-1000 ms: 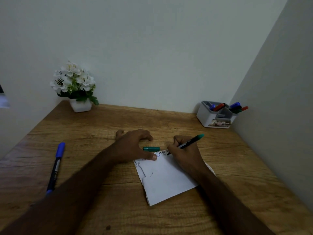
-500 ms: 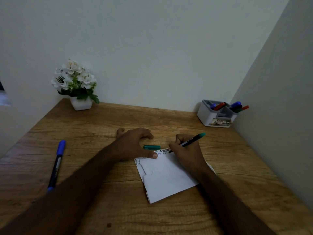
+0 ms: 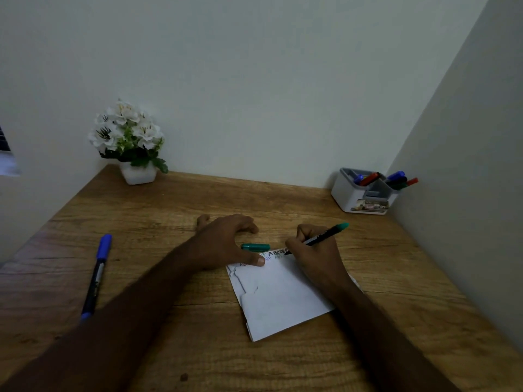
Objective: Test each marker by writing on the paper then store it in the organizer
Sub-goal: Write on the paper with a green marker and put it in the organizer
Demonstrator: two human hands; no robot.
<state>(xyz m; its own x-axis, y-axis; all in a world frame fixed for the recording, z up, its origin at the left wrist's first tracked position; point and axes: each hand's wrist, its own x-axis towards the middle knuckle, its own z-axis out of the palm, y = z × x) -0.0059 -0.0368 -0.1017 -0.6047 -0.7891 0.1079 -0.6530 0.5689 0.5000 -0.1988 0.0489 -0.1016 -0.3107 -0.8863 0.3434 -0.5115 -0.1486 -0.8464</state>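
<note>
One sheet of paper (image 3: 278,299) is pinned at its far left corner by the flattened, spread left hand (image 3: 226,244), while one green marker (image 3: 322,237) is gripped in the closed right hand (image 3: 315,254), tip down on the paper's far edge, tail slanted up to the far right. One green cap (image 3: 255,247) lies crosswise just beyond the paper, one blue marker (image 3: 96,277) lies lengthwise well to the left, and one grey organizer (image 3: 343,193) holding several markers is seen in the far right corner.

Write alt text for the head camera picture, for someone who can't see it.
A right hand writes with a green marker on paper steadied by the left hand. A blue marker lies left; the organizer sits far right.
</note>
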